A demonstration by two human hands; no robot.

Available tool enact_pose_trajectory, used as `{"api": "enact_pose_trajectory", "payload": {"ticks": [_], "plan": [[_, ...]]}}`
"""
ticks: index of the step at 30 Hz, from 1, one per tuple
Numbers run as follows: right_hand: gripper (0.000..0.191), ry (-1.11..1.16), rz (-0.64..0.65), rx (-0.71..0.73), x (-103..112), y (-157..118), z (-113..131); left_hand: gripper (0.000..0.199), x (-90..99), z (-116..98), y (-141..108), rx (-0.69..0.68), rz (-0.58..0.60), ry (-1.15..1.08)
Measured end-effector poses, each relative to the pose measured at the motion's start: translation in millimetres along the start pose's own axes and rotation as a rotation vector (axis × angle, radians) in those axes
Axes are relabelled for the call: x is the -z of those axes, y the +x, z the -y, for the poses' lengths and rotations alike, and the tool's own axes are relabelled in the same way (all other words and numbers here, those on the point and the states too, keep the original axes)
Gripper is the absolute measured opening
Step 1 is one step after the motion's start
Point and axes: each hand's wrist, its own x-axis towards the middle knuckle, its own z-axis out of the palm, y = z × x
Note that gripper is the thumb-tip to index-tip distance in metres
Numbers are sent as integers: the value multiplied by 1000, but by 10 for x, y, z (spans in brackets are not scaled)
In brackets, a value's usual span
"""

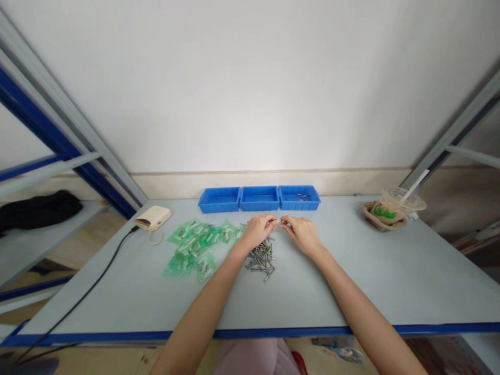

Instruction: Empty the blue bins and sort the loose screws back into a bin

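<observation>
Both hands meet just in front of the blue bins, their fingertips pinched around a small metal piece (pixel 279 223). My left hand (pixel 258 229) is closed on one end, above the pile of metal pins (pixel 262 256). From the right, my right hand (pixel 300 230) is closed on the other end. The piece is too small to make out fully. Green plastic packets (pixel 195 244) with small parts lie left of the pile. Three blue bins stand in a row behind: the right bin (pixel 299 198) has a few metal pieces in it, while the left bin (pixel 220 200) and middle bin (pixel 260 198) show none.
A cream-coloured device (pixel 153 216) with a ring strap and black cable (pixel 91 286) sits at the left. At the back right a plastic cup (pixel 394 204) with a straw stands in a cardboard holder (pixel 385 224). A wall rises behind the table (pixel 375 281).
</observation>
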Motion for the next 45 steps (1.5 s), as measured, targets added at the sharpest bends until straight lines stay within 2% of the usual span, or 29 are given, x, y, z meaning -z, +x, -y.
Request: {"api": "enact_pose_trajectory", "payload": {"ticks": [4,8,16,29,35,41,45], "plan": [[29,-4,0,-17,37,1,7,31,8,-19,-5,-3,34,-46],[33,-11,27,-52,47,1,11,29,14,-23,1,6,13,-80],[24,44,18,-34,10,-1,-20,35,9,-19,-2,11,-3,-44],[23,114,8,-79,-34,6,-48,41,-20,22,1,24,21,-49],[30,125,18,-86,-28,1,-35,31,3,3,3,28,15,-84],[25,169,45,-81,-30,1,-18,46,8,10,-1,10,6,-67],[23,159,50,-59,-8,8,11,46,-11,23,4,-1,2,-79]]}}
